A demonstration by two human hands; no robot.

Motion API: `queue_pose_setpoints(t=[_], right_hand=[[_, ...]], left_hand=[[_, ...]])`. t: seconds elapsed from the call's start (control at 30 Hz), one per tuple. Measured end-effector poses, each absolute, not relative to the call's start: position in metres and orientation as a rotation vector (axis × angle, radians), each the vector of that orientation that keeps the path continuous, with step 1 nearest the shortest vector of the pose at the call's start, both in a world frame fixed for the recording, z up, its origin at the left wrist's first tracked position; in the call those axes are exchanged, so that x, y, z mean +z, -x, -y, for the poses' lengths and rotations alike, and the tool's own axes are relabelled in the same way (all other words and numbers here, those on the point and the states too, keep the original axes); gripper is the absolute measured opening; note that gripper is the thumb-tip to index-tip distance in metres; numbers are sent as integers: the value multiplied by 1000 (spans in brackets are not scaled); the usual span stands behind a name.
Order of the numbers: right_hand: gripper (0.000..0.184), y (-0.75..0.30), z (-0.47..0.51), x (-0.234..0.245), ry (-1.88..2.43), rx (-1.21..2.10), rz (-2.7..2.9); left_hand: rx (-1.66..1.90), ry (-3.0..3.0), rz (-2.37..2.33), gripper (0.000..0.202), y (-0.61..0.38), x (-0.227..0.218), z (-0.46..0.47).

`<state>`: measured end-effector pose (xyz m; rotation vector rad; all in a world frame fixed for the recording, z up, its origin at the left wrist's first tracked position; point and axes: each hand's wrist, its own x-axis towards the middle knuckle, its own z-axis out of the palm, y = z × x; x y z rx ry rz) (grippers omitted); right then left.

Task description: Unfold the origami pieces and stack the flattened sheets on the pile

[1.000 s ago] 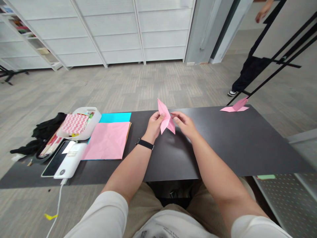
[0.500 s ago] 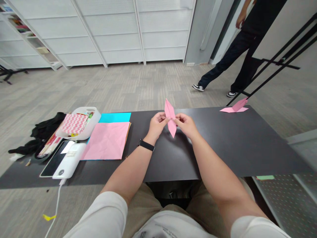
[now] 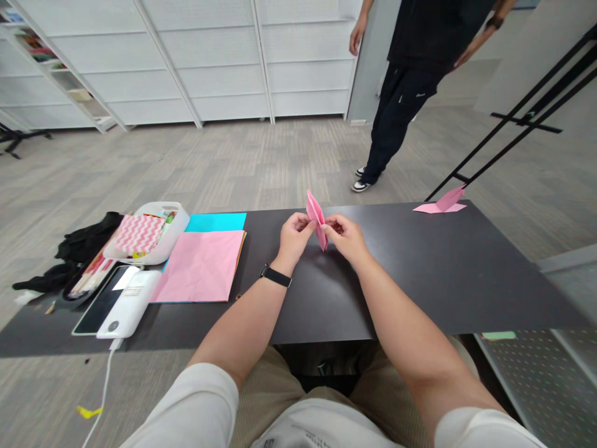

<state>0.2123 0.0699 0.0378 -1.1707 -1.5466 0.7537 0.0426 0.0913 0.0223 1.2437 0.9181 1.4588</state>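
Pinched between my two hands is a pink folded paper (image 3: 315, 208), long and pointed at both ends, held upright just above the dark table. My left hand (image 3: 295, 236) grips its left side with thumb and fingertips; a black band circles that wrist. On the other side my right hand (image 3: 346, 236) pinches the paper near its middle, thumb towards me. The folds seem narrow and layered from this angle. Parts of the paper lie hidden behind my fingers.
A stack of pink paper (image 3: 200, 267) over a blue sheet (image 3: 218, 221) lies left, beside a white basket (image 3: 180, 233), a white power bank (image 3: 128, 305) and a phone (image 3: 100, 308). Another pink folded paper (image 3: 441, 205) rests at the table's far right. A person (image 3: 405, 93) stands beyond the table.
The folded paper has turned from its flat face to a narrower, edge-on view, and its two sides are closer together. My right hand has shifted slightly left. The person has walked left.
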Motion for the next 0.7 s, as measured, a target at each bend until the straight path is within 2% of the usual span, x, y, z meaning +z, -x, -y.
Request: queue_pose_setpoints(t=[0.17, 0.43, 0.7], right_hand=[[26, -213, -68, 42, 1153, 740, 1481], [45, -211, -70, 48, 1005, 1152, 1231], [38, -208, -73, 41, 1084, 1035, 1242]], left_hand=[[1444, -1304, -866, 37, -44, 31, -85], [1442, -1288, -815, 42, -46, 34, -81], [1387, -1274, -835, 52, -46, 29, -84]])
